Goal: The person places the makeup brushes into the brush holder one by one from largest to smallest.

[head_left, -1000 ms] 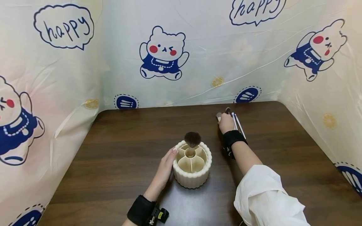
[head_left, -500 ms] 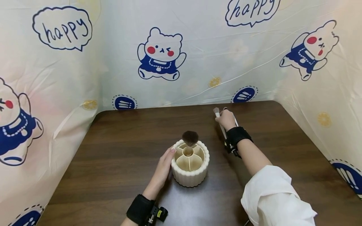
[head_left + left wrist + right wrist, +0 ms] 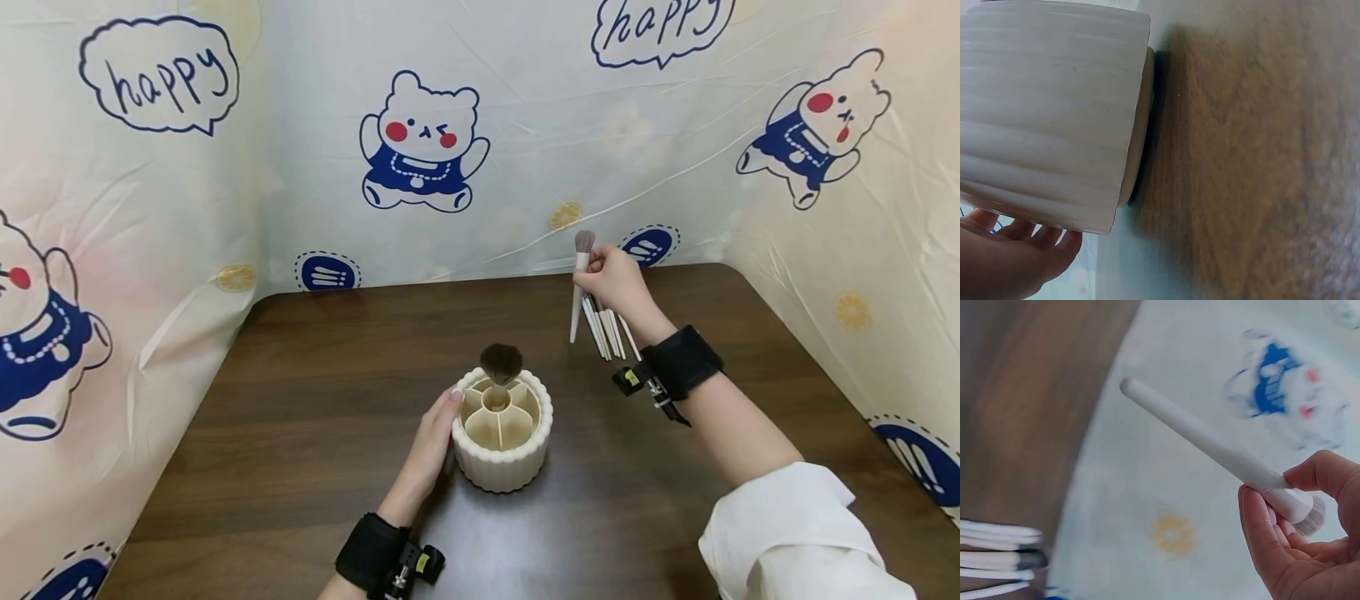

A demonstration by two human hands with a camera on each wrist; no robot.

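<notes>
A cream, ribbed brush holder with several compartments stands upright on the table. In its centre compartment is a makeup brush with dark, fluffy bristles pointing up. My left hand holds the holder's left side, its thumb near the rim; in the left wrist view, bent fingers touch the ribbed wall. Above the table's back edge, my right hand pinches a white-handled makeup brush near its head, bristles up. The right wrist view shows thumb and fingers around the neck of this brush, its bristles partly hidden.
Several thin white-handled brushes lie side by side on the brown table, just below my right hand. Their heads are partly hidden by that hand. A patterned cloth surrounds the table at the back and both sides.
My right hand has lifted a white-handled brush from the group on the table and swung it upright, uncovering the other brushes. My left hand has stayed on the holder.
</notes>
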